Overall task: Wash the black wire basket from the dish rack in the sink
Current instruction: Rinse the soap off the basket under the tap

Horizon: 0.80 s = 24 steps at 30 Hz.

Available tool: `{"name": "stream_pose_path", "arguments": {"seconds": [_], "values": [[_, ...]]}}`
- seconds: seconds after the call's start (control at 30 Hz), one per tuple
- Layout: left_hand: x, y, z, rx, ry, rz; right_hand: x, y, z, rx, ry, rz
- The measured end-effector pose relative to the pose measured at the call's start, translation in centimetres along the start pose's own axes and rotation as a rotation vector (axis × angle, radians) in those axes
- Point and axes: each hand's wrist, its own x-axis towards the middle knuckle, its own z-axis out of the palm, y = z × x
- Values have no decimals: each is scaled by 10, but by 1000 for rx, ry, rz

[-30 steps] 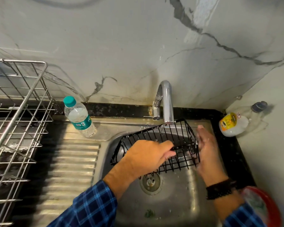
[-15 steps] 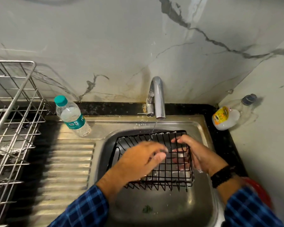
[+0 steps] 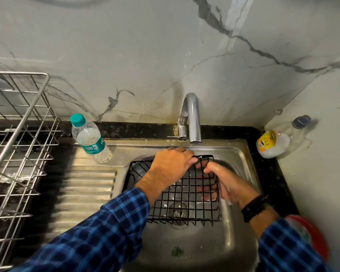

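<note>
Head view puts the black wire basket (image 3: 185, 205) at the centre of the frame, held low in the sink (image 3: 243, 160) beneath the faucet (image 3: 192, 116). Your left hand (image 3: 171, 165) reaches over it, fingers curled round its far rim. Your right hand (image 3: 228, 185) grips the basket's right edge, fingers wrapped round the wires and showing through the grid. A water bottle (image 3: 90, 138) stands left of the faucet, the dish rack (image 3: 18, 144) fills the left edge, and a soap bottle (image 3: 271, 142) sits on the counter (image 3: 267, 173) at right.
</note>
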Motion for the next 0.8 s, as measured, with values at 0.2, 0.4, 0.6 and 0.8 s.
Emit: {"name": "stream_pose_path", "arguments": {"seconds": [0.2,0.4,0.6,0.8], "values": [[14,-2,1,-46,-7,148,2,-3,9,-64,-13,-135],[-7,-44,-4,-91,-117,-10,5,-15,1,-86,-8,-159],[-33,-78,-2,-19,-162,-72,14,-11,0,-33,40,-254],[-28,-92,-32,-62,16,66,15,-21,-1,-4,76,-367]]}}
